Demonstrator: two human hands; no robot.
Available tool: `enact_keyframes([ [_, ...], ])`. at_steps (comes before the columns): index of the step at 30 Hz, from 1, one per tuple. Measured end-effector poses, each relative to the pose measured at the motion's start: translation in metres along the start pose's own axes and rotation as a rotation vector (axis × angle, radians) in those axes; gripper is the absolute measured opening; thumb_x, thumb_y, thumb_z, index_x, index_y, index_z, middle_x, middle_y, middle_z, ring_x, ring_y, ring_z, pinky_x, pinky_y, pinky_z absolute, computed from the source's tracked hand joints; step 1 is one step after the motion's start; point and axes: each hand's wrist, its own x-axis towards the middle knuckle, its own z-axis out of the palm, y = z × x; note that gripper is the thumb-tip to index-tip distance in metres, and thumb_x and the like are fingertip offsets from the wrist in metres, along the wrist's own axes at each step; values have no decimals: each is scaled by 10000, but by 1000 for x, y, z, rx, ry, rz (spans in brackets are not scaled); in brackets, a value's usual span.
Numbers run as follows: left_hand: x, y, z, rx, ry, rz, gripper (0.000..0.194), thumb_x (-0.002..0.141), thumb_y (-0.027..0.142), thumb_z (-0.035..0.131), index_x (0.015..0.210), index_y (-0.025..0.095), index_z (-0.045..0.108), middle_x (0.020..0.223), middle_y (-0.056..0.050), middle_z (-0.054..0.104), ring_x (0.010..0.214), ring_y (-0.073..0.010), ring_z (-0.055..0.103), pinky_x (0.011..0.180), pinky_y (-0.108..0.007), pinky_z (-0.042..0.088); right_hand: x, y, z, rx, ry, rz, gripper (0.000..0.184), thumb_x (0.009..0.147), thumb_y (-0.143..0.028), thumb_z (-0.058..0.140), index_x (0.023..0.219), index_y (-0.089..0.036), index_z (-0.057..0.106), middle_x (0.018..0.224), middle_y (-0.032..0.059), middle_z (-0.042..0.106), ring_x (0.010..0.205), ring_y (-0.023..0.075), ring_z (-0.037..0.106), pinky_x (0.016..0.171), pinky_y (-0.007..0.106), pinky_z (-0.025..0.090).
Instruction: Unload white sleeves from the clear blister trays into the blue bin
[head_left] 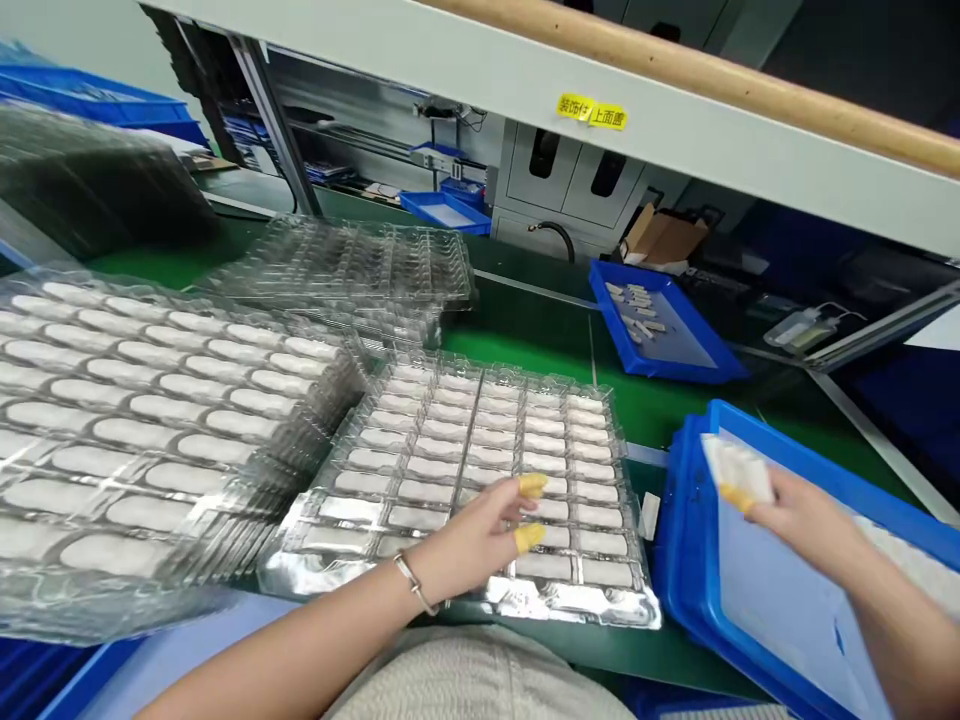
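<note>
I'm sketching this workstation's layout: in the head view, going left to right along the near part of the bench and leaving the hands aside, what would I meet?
Stack of filled clear trays → middle clear tray of white pieces → loose white piece → blue bin.

Centre: clear compartmented plastic tray (525, 598), glossy; its white oblong pieces (544, 567), smooth, matt. Four o'clock: blue rectangular plastic bin (694, 560), smooth, satin. One o'clock: tan round wooden rail (720, 79), smooth. Seven o'clock: silver metal bangle (410, 575), polished. Six o'clock: beige cloth garment (480, 680), ribbed, matt.
</note>
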Motion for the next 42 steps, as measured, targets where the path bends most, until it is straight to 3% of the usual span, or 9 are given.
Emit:
enact_keyframes([
  [4,4,17,6,-203,12,109,703,786,404,727,1410,268,434,1210,-94,549,851,-148,552,811,-343,487,-37,-121,49,217,-318,-345,179,831,-373,591,851,-200,635,902,80,655,806,241,625,695,337,497],
  [8,-2,18,6,-394,-84,149,536,728,452,783,1156,174,620,976,-61,603,829,-161,570,774,-316,481,-59,-168,88,259,-367,-459,74,853,-264,559,818,-200,573,836,44,582,767,206,580,666,314,464],
  [12,-10,6,-1,-328,-38,146,363,742,444,770,923,144,672,874,-38,567,817,-175,581,775,-320,490,-62,-178,108,334,-348,-487,71,879,-261,553,860,-199,579,860,48,576,783,216,575,672,331,462],
  [16,-16,4,-7,-138,55,197,287,784,407,728,920,156,696,942,-43,516,823,-166,572,772,-304,504,-62,-182,118,418,-317,-514,63,873,-256,592,917,-211,596,892,51,584,815,229,579,702,349,480],
  [22,-22,12,-15,76,35,286,210,838,378,680,945,203,728,967,-57,556,891,-185,556,823,-304,505,-56,-177,130,516,-294,-603,150,869,-174,576,1003,-231,610,986,60,585,924,235,576,785,366,493],
  [28,-23,12,-21,181,12,359,288,862,384,665,1115,255,711,1066,-70,579,1041,-215,553,985,-347,457,-52,-177,135,599,-306,-647,136,877,-190,601,999,-249,609,965,45,584,897,219,569,751,344,483],
  [34,-15,9,-17,282,-20,405,771,666,479,834,1360,315,542,1393,-114,441,1396,-320,322,1155,-468,307,-54,-184,137,537,-268,-760,123,856,-125,581,920,-230,578,958,52,603,905,234,564,772,374,480],
  [38,-9,6,-13,276,-111,475,520,733,455,794,1219,321,666,1467,-84,442,1405,-295,336,1166,-443,289,-55,-186,142,580,-317,-741,211,842,-127,600,1016,-244,582,1001,58,592,942,240,572,787,380,509],
  [42,-7,1,-13,275,-120,501,478,747,430,789,1200,323,682,1490,-67,453,1417,-282,332,1182,-437,263,-56,-185,147,628,-326,-691,384,832,-143,621,1187,-270,553,1091,70,584,1021,254,567,843,396,518],
])
